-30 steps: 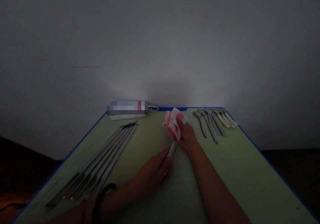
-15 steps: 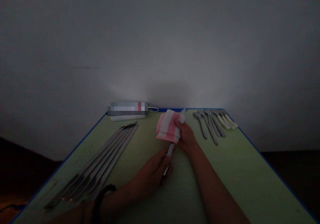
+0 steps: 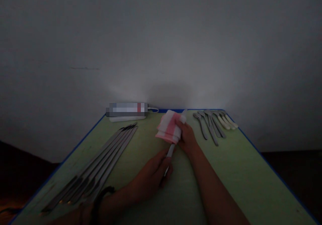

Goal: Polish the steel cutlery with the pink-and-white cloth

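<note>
My left hand (image 3: 157,173) is closed around the handle of a metal table knife (image 3: 170,150), which slants up and away from me. My right hand (image 3: 186,136) pinches a folded pink-and-white striped cloth (image 3: 169,126) around the knife's upper part. A pale rounded tip shows past the cloth's far edge; the middle of the knife is hidden inside. Both hands are over the middle of the table.
Several long metal utensils (image 3: 100,164) lie side by side on the left of the green table (image 3: 226,184). Several spoons (image 3: 211,124) and some white-handled cutlery (image 3: 223,121) lie at the back right. A blurred-out box (image 3: 127,109) stands by the wall.
The cloth's loose left edge has shifted slightly and hangs more open. Both hands keep their hold on the knife and cloth in nearly the same place. The view has shifted slightly.
</note>
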### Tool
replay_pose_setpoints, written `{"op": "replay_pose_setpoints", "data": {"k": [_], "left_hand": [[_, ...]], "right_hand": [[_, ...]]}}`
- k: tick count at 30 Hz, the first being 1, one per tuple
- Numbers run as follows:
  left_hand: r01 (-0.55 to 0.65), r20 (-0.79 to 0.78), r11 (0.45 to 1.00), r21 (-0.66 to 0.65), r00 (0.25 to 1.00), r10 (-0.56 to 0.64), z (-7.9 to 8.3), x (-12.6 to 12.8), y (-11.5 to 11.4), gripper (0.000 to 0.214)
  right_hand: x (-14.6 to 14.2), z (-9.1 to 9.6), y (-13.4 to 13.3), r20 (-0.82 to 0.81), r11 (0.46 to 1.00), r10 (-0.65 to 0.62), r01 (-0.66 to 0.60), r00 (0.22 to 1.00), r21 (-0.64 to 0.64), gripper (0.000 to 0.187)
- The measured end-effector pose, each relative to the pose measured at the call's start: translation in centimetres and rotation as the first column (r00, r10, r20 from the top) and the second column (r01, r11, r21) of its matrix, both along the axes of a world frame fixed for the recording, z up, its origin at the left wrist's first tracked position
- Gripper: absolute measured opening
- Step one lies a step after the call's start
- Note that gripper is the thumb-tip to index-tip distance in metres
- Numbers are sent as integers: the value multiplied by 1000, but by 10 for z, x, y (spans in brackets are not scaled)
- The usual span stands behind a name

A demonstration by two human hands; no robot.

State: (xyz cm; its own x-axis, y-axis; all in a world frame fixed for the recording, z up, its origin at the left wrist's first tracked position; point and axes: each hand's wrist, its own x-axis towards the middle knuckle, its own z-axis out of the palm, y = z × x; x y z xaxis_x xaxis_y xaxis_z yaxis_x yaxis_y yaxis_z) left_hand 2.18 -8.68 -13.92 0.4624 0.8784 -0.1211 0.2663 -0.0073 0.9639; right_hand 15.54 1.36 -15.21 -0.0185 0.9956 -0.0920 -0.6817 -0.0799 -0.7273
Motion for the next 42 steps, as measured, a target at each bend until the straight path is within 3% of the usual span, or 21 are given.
{"op": "replay_pose_setpoints", "data": {"k": [5, 16, 23, 32, 42], "left_hand": [[28, 45, 999, -45, 999, -26, 1, 1, 0, 27], [27, 24, 999, -40, 999, -26, -2, 2, -2, 31], [66, -31, 997, -47, 997, -67, 5, 2, -3, 26], [92, 10, 992, -84, 996, -91, 13, 1, -4, 28], [65, -17, 996, -69, 998, -67, 10, 1, -4, 34]], "right_hand": [[6, 5, 0, -229, 999, 47, -48, 972, -1, 14], [0, 3, -3, -55, 986, 158, -155, 986, 55, 21], [3, 1, -5, 104, 992, 92, -100, 990, 80, 22], [1, -4, 4, -61, 999, 21, -19, 998, 28, 25], [2, -4, 2, -26, 991, 86, -83, 996, 100, 30]]}}
